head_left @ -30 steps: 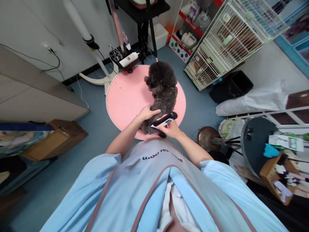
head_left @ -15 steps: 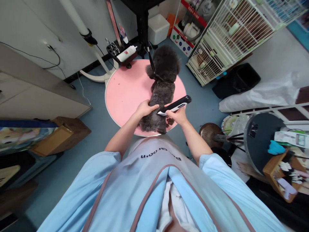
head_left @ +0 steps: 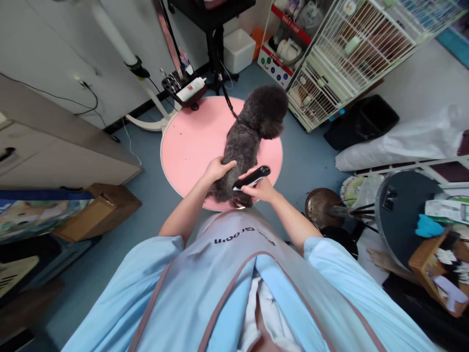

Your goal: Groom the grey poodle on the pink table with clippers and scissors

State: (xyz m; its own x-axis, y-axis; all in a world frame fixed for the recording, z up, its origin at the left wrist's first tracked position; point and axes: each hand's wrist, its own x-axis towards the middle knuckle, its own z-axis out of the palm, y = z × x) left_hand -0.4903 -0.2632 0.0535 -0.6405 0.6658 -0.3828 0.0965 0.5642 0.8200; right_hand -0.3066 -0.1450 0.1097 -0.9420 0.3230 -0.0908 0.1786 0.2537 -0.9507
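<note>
A dark grey curly-coated dog (head_left: 242,146) is on the round pink grooming table (head_left: 194,137), rump towards me, head turned to the right. My left hand (head_left: 219,169) holds the dog's left flank, its thumb across the back and its other fingers partly hidden against the body. In my right hand (head_left: 261,188) is a black-and-white hair clipper (head_left: 254,178), fingers wrapped round it. Its blade end points left and touches or nearly touches the fur over the hindquarters. A black leash (head_left: 227,100) runs from the dog's neck up towards the back.
A black tool tray (head_left: 183,93) with scissors and a white bottle (head_left: 191,89) sits at the table's back left edge. White wire cages (head_left: 351,54) stand at the right, near a black bin (head_left: 373,117). A cardboard box (head_left: 98,212) lies at the left.
The dog's head has swung to the right and its body slants more. My right hand has brought the clipper down and left, towards the rump. My left hand stays on the flank.
</note>
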